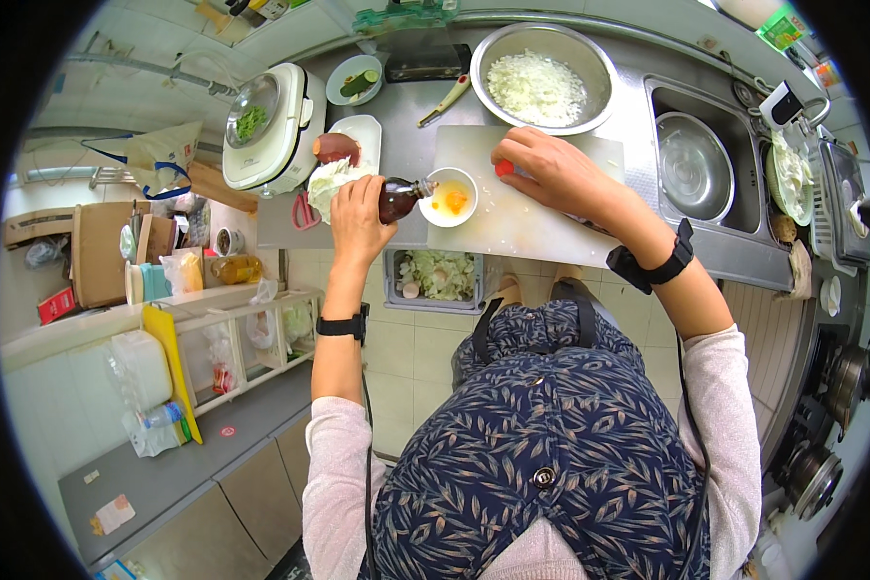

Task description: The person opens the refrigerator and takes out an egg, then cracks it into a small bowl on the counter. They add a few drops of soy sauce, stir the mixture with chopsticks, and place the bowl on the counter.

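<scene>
A dark bottle (399, 200) lies tilted nearly level in my left hand (360, 217), its neck over the rim of a small white bowl (469, 180). Raw egg with orange yolk (455, 200) sits in that bowl. Whether liquid runs from the bottle cannot be made out. My right hand (549, 169) pinches a small red cap (504, 168) above the pale cutting board (541, 230), right of the bowl. Beyond the right hand stands a steel bowl (601, 60) of chopped white pieces (536, 87). A knife (446, 101) with a light handle lies farther left.
Left on the counter are a white appliance (300, 145) bearing a glass bowl of greens (251, 123), a white tray (367, 130), red-handled scissors (305, 211) and a bowl with cucumber (360, 83). A sink with a steel basin (694, 166) lies right. A scrap bin (433, 304) hangs below the edge.
</scene>
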`<action>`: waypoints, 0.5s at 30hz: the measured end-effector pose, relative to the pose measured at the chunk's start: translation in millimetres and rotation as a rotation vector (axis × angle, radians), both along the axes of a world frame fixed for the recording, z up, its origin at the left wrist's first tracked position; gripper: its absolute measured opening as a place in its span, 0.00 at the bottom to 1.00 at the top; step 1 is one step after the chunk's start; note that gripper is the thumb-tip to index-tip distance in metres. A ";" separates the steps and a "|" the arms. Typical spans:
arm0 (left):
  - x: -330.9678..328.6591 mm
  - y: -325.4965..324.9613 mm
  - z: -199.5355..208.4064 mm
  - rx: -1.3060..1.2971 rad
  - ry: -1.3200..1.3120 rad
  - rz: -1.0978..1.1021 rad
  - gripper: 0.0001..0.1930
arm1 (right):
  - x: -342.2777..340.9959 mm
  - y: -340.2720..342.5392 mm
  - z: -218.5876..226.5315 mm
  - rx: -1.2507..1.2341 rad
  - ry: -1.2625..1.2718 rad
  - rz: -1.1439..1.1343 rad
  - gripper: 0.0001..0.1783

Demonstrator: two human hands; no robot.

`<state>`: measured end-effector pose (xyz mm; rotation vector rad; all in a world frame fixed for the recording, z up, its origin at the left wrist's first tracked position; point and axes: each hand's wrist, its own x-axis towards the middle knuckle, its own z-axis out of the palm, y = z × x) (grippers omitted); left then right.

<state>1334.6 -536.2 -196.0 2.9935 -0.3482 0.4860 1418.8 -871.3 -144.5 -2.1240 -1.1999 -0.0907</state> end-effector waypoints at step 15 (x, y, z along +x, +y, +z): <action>-11.2 -3.6 -14.5 -0.474 0.123 0.137 0.37 | -6.7 0.3 -2.1 0.061 0.129 0.029 0.09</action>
